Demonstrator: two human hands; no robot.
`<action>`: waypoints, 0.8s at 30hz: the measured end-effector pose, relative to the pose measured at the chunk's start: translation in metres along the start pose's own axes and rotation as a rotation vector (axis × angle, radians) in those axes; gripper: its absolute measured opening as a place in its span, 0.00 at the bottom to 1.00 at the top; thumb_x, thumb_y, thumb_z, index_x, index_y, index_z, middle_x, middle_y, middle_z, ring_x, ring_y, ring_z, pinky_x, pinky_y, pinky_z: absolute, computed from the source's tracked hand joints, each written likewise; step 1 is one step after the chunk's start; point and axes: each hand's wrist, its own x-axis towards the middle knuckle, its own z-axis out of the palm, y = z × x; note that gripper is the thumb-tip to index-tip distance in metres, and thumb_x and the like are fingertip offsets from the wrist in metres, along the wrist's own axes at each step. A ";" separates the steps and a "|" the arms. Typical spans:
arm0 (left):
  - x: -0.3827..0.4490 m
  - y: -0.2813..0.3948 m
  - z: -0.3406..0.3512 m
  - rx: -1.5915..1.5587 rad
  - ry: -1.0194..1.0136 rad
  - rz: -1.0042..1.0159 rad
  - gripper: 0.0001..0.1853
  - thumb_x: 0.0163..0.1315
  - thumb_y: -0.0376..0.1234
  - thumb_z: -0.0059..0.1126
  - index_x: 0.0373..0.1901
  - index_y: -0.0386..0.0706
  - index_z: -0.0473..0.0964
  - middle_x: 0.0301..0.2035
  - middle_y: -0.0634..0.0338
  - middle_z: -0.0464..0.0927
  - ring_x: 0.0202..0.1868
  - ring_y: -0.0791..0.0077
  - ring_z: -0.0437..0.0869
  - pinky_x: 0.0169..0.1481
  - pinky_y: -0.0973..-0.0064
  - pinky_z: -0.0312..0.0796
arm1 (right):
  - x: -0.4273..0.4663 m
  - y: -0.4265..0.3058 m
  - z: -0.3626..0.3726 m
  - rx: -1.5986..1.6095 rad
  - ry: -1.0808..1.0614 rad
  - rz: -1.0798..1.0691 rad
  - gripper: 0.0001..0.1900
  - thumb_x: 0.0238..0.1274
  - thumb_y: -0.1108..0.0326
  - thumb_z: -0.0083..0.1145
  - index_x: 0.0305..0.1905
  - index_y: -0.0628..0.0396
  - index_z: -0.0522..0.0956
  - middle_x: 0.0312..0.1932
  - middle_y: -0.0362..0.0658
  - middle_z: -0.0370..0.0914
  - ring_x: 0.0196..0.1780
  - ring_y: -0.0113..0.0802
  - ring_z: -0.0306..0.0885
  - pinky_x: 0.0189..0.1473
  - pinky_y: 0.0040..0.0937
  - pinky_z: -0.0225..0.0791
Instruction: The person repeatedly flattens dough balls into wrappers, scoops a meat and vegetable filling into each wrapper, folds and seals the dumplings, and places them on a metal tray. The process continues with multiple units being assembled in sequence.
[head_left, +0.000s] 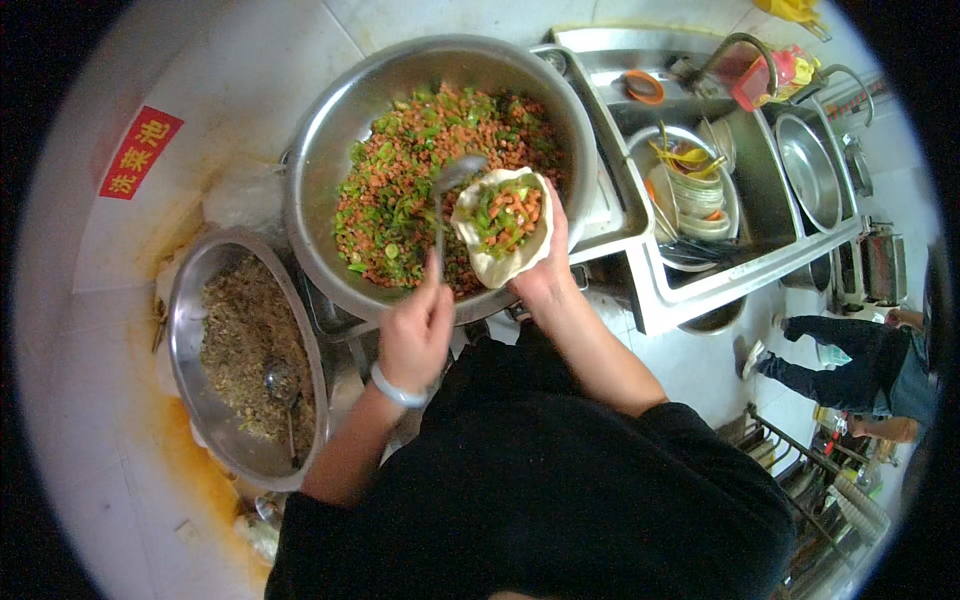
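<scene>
My left hand (416, 334), with a pale bangle at its wrist, grips a metal spoon (457, 174) by the handle. The hand and spoon are slightly blurred. In my right hand (551, 262) rests a cupped dough wrapper (499, 271), its edges raised. Chopped green pepper and orange-red filling (510, 217) lies inside it. Both hands are over the near right part of a large steel basin (319, 150). The basin holds a heap of the same loose chopped filling (420, 142). The spoon's bowl is just left of the wrapper, above the heap.
A second steel basin (184, 337) at the left holds a brownish chopped mix (247, 360) and a ladle (281, 379). At the right, stacked bowls (697, 195) stand in a steel sink (776, 187). Another person (862, 360) stands farther right, near a metal rack (802, 480).
</scene>
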 end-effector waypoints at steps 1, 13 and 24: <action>0.017 -0.014 0.000 0.001 -0.031 -0.046 0.15 0.66 0.31 0.49 0.49 0.29 0.75 0.13 0.60 0.71 0.13 0.78 0.73 0.18 0.76 0.63 | 0.002 -0.005 -0.003 -0.028 -0.002 -0.016 0.22 0.68 0.45 0.42 0.52 0.50 0.74 0.48 0.42 0.77 0.52 0.39 0.75 0.57 0.44 0.68; 0.009 -0.011 -0.030 -1.480 -0.151 -0.886 0.12 0.66 0.31 0.49 0.47 0.33 0.72 0.18 0.61 0.71 0.12 0.80 0.68 0.15 0.84 0.60 | -0.023 -0.026 0.010 -0.252 0.064 -0.090 0.27 0.65 0.42 0.46 0.60 0.48 0.70 0.57 0.46 0.71 0.61 0.42 0.69 0.62 0.49 0.64; -0.013 0.006 0.011 0.464 -0.091 0.212 0.28 0.62 0.29 0.52 0.64 0.31 0.60 0.21 0.49 0.78 0.19 0.59 0.81 0.25 0.67 0.75 | 0.017 0.018 0.019 -0.062 0.055 0.020 0.21 0.66 0.48 0.46 0.55 0.49 0.73 0.53 0.45 0.74 0.53 0.42 0.73 0.57 0.49 0.67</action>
